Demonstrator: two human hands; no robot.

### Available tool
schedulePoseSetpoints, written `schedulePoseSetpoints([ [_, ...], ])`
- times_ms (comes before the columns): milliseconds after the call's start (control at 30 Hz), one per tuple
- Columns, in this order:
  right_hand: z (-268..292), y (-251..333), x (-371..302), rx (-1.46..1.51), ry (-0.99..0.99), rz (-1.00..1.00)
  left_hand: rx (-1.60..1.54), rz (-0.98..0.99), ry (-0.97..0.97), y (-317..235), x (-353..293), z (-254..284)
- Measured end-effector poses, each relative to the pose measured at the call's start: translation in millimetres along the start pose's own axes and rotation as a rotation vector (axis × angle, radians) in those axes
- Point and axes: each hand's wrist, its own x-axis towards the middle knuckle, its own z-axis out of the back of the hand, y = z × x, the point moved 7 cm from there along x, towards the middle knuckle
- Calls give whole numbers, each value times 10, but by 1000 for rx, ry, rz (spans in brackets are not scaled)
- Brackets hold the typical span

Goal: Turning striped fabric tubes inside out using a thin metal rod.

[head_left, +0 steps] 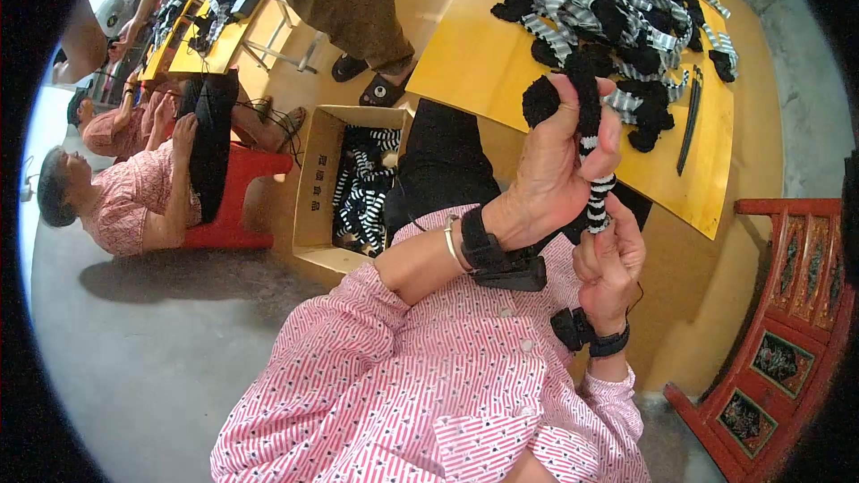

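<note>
A broad yellow table [474,45] with a smooth top spreads ahead of the person, and a red carved wooden chair [810,304] with dark decorated panels stands to the right. Beside the table, on the floor, an open brown cardboard box [313,224] contains black-and-white striped knitted pieces [367,188]. On the table's far part lies a loose heap of black and grey-and-white striped knitted pieces [617,18].

A narrow knitted tube with black and white stripes and a fuzzy black part [597,201] is up in the air between the two hands, in front of the chest and near the table's edge. It looks light, soft and stretchy, unlikely to slip or break, though the loops could snag or pull out of shape. The thick black part seems the surest hold; the striped end would suit a light fingertip grip.

The left hand [550,174], above, has its thumb and fingers closed around the black part, a black tuft poking out past the thumb; its forearm slants up from the left. The right hand [608,255], lower, points upward with the other fingers curled, its thumb and forefinger pinching the tube's striped lower end.
</note>
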Motion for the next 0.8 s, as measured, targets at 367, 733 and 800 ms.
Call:
schedulePoseSetpoints([
  [367,-141,9,111,20,34,-41,31,17,36,-8,50,-3],
  [733,-21,-23,132,78,129,-154,107,-86,72,-167,-7,-87],
  [800,20,-67,105,178,154,-217,126,-72,59,-169,-9,-88],
])
